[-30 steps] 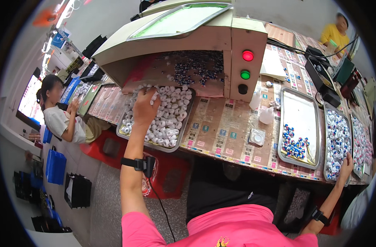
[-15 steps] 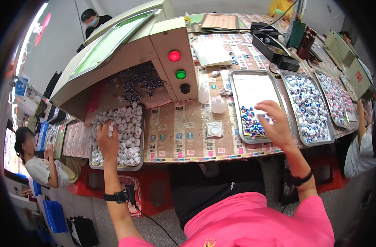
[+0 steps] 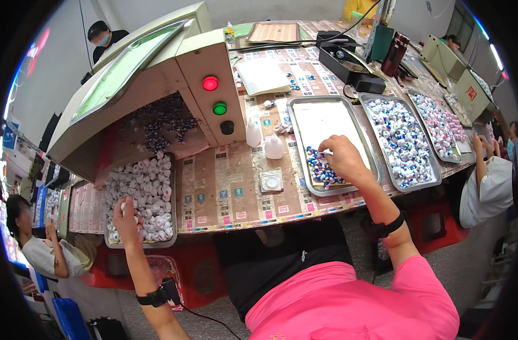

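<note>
My left hand is over the near edge of a metal tray heaped with small rounded white pieces. Its fingers are curled together, and a white piece shows against them. On the right, my right hand reaches into another metal tray lined with white. The fingertips are pinched above a small pile of blue, red and white pieces in the tray's near left corner. What they hold, if anything, is too small to make out.
A beige box machine with red and green lights stands above the left tray, with dark blue pieces inside. Two plastic bottles and a small white dish sit between the trays. Fuller trays lie rightward. Other people work around the table.
My left hand has drawn back toward the tray's near edge. My right hand's spread fingers have come down and together at the coloured pile. The whole view has shifted.
</note>
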A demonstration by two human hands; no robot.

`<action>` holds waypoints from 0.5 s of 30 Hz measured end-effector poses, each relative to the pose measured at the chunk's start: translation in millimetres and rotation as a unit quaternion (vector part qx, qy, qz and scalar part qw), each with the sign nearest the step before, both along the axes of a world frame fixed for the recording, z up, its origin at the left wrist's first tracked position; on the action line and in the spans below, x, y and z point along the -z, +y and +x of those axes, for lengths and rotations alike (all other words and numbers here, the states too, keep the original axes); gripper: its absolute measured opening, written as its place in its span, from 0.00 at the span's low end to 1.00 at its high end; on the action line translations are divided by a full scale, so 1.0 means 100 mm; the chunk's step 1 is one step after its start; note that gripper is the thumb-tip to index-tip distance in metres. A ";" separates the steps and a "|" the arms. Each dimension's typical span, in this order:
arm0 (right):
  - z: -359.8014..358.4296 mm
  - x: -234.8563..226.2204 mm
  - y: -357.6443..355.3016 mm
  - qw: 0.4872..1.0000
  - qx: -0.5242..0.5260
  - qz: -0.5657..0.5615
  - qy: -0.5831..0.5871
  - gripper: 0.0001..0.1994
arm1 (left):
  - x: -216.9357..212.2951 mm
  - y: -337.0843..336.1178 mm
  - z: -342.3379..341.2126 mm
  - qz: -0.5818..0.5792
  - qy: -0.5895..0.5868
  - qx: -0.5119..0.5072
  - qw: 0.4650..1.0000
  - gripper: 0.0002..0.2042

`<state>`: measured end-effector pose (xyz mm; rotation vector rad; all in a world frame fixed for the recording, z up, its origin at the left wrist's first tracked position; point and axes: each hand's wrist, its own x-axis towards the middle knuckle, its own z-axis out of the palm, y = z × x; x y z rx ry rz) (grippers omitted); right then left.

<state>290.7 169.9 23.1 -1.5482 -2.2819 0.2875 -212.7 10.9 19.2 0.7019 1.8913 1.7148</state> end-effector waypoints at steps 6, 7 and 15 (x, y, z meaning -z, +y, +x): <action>0.01 0.04 0.06 0.995 0.006 -0.072 0.063 0.09 | 0.17 0.08 -0.04 -0.028 0.180 0.006 0.983 0.12; 0.01 0.07 0.07 0.995 -0.005 -0.063 0.077 0.09 | 0.16 0.05 -0.05 -0.012 0.140 0.003 0.990 0.13; 0.05 0.04 -0.10 0.949 -0.019 -0.065 0.308 0.07 | -0.22 -0.14 1.06 0.123 -0.518 0.205 0.821 0.17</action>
